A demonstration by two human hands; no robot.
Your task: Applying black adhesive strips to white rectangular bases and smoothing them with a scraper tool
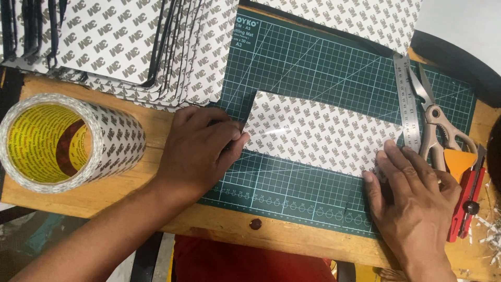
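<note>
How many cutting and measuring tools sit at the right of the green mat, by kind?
Steel ruler: 1
Scissors: 1
Red utility knife: 1
Orange scraper: 1
Total: 4
The right hand lies next to them, pressing the patterned sheet.

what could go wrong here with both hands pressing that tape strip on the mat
1. The left hand and right hand pin only the ends of the tape strip; its middle may wrinkle or sit crooked on the cutting mat.
2. The scissors and red knife lie right beside the right hand, so a sideways slip could meet a blade.
3. The tape roll lies on its side and might roll.
</note>
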